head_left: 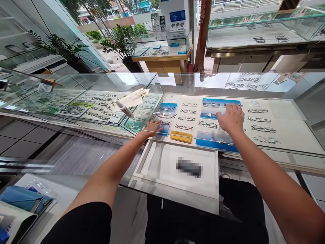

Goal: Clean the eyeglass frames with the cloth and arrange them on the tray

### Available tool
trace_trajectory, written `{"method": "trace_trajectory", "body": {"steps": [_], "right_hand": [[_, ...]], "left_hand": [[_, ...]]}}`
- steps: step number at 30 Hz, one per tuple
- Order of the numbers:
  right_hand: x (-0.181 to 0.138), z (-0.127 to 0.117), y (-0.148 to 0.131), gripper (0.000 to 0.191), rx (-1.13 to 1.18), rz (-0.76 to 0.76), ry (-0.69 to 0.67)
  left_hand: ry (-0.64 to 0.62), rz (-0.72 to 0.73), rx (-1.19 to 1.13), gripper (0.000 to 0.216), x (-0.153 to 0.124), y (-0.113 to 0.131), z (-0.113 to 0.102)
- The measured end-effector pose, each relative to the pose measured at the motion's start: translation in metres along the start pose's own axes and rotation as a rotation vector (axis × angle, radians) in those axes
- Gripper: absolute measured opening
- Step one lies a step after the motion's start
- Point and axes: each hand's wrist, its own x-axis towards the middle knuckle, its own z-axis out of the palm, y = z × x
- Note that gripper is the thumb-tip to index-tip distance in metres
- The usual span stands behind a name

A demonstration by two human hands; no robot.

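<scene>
My left hand [151, 128] rests on the glass top of the display counter with its fingers stretched out. Just beyond its fingertips is a pair of eyeglasses [165, 115]; whether they lie on the glass or beneath it I cannot tell. My right hand [232, 118] lies spread on the glass above a blue panel [207, 103], partly covering the eyeglasses below. Neither hand holds anything. Between them, nearer to me, is a yellow case [181, 136]. A beige cloth [133, 98] and a small white bottle [124, 109] sit left of my left hand.
A drawer [157, 169] stands pulled out before my lap, with a blurred dark object [189, 167] inside. Rows of eyeglasses [101, 108] fill the counter on the left. A blue pouch [25, 198] lies at lower left. Beyond stand a smaller showcase [162, 58] and potted plants [122, 44].
</scene>
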Motion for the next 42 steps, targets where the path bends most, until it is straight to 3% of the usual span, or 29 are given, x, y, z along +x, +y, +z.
{"method": "trace_trajectory", "body": {"steps": [9,16,18,22,26,28,31,34,42], "right_hand": [[-0.001,-0.003,-0.001,0.071,0.003,0.008,-0.006],[-0.001,-0.004,-0.001,0.071,-0.001,0.001,-0.005],[-0.001,-0.004,-0.001,0.071,-0.001,0.005,-0.008],[-0.001,-0.002,-0.001,0.073,0.009,0.008,-0.018],[0.000,-0.001,0.000,0.074,0.016,-0.005,-0.009],[0.000,-0.001,0.001,0.074,0.015,-0.004,-0.007],[0.000,-0.001,0.000,0.075,0.005,-0.003,-0.016],[0.001,-0.002,0.000,0.076,0.008,-0.002,-0.024],[0.000,-0.002,-0.001,0.075,0.039,-0.002,-0.003]], "left_hand": [[0.017,-0.007,-0.008,0.064,0.006,-0.003,0.007],[-0.001,-0.062,0.057,0.060,-0.012,0.023,-0.018],[-0.062,-0.099,0.096,0.059,-0.026,0.037,-0.029],[-0.326,-0.056,0.092,0.053,-0.073,0.074,-0.048],[-0.422,0.166,-0.046,0.052,-0.137,0.114,-0.088],[-0.352,0.252,-0.092,0.056,-0.160,0.129,-0.117],[0.039,0.222,0.010,0.055,-0.168,0.135,-0.155],[0.345,0.144,0.159,0.051,-0.151,0.127,-0.167],[0.316,0.106,0.193,0.059,-0.104,0.110,-0.148]]}}
